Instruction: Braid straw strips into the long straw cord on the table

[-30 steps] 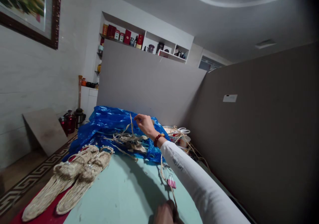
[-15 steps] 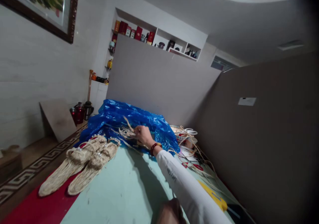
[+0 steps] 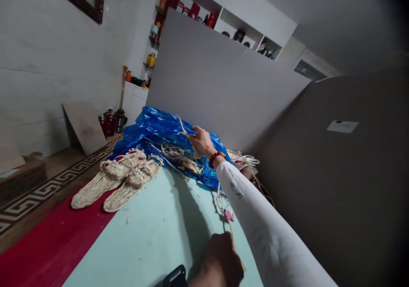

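Observation:
My right hand (image 3: pixel 200 140) reaches far across the table in a white sleeve with a red bead bracelet. Its fingers pinch a pale straw strand (image 3: pixel 183 127) lifted from a heap of straw (image 3: pixel 179 156) on a blue plastic sheet (image 3: pixel 153 127). My left hand (image 3: pixel 220 261) is closed low at the table's near edge, gripping a straw cord (image 3: pixel 223 206) that runs up toward a pink binder clip (image 3: pixel 228 213). A pair of woven straw sandals (image 3: pixel 118 180) lies left of the straw heap.
The table has a pale green top (image 3: pixel 153 236) and a red cloth (image 3: pixel 47 248) on its left. White-handled scissors (image 3: pixel 249 161) lie in a clutter by the grey partition (image 3: pixel 335 172). Red flasks (image 3: pixel 107 124) stand by the left wall. A dark object (image 3: pixel 175 276) sits near my left hand.
My right hand dipped into the straw heap, then rose again with a strand pinched. The view tilted down and my left hand came further into view.

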Demonstrator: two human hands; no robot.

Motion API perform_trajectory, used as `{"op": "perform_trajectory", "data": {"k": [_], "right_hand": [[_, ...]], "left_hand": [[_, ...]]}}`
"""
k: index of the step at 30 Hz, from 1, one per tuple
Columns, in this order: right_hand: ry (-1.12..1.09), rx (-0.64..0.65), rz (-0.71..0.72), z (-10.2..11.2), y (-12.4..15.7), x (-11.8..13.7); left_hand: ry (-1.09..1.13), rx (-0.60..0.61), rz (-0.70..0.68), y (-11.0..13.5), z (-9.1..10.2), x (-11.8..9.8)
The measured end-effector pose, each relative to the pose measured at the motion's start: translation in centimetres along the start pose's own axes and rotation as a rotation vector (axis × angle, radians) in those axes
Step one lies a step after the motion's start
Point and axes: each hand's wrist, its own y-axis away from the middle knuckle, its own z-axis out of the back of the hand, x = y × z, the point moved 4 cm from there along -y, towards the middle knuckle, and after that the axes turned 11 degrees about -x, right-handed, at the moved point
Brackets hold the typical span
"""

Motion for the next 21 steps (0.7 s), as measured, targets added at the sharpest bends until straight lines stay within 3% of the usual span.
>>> {"op": "perform_trajectory", "data": {"k": [9,17,21], "right_hand": [[0.073,0.326,0.058,0.6,-0.2,0.8],[0.307,0.197,0.109,1.7,-1.6,2.3],[0.388,0.145,0.116,1.2,-1.1,2.9]], "left_hand": [[-0.034,-0.006,-0.038,0.4,0.5,-0.2],[0.035,-0.030,-0.067,0.2,0.1,0.4],[0.111,-0.030,-0.084,-0.3,-0.7,1.1]]}}
